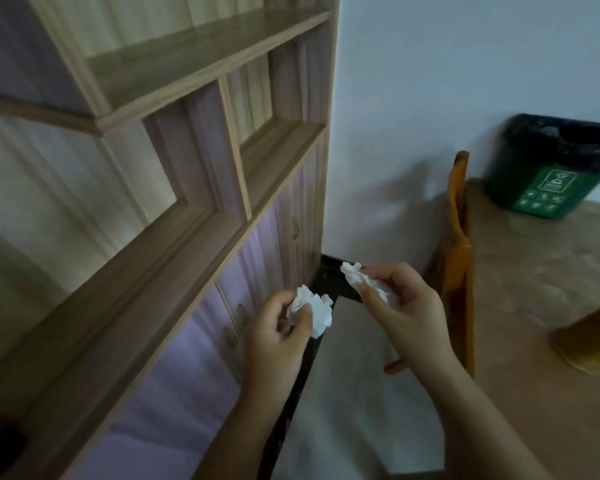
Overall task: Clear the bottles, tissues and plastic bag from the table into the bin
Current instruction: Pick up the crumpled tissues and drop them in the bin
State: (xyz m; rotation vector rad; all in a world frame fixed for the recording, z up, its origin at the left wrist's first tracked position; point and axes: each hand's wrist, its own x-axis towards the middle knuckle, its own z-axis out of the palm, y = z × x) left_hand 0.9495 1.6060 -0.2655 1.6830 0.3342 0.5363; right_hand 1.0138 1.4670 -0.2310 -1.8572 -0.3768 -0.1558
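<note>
My fingers (276, 303) pinch a crumpled white paper tissue (314, 308) in my left hand (274, 336), a second tissue (359, 280) in my right hand (409, 306). It's the tissue step, I judge; next both go over the green plastic bin (541, 188) and drop.

Two crumpled tissues (317, 313) (352, 273), two hands (278, 330) (407, 306), one green bin (541, 192), one wooden chair (459, 237), one shelf unit (187, 168).

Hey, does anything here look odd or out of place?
The green bin stands up on the table, against the wall, an unusual place for it. Nothing looks spilled or broken.
</note>
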